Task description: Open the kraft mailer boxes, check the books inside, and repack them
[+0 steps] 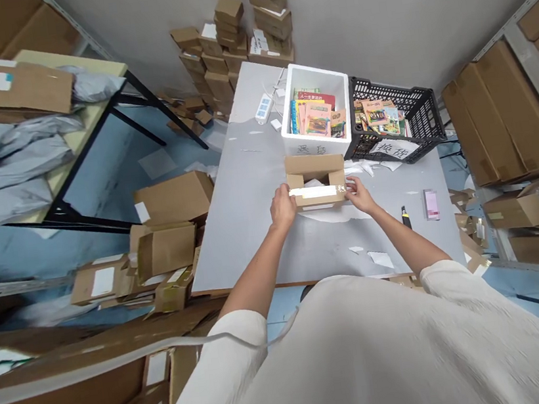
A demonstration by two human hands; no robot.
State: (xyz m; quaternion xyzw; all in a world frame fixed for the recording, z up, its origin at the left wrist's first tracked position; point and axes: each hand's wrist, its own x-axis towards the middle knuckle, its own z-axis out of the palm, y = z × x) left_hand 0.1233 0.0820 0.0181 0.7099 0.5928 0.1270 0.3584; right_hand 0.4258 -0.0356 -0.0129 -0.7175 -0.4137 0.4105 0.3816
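Observation:
A small open cardboard box with a white label on its near flap sits on the grey table in front of me. My left hand grips the box's near left corner, fingers curled on the flap. At the near right corner, my right hand holds the flap the same way. Something white shows inside the box.
Behind the box stand a white foam bin of colourful books and a black crate with more. A utility knife, a pink item, a power strip and paper scraps lie about. Cardboard boxes crowd the floor and shelves.

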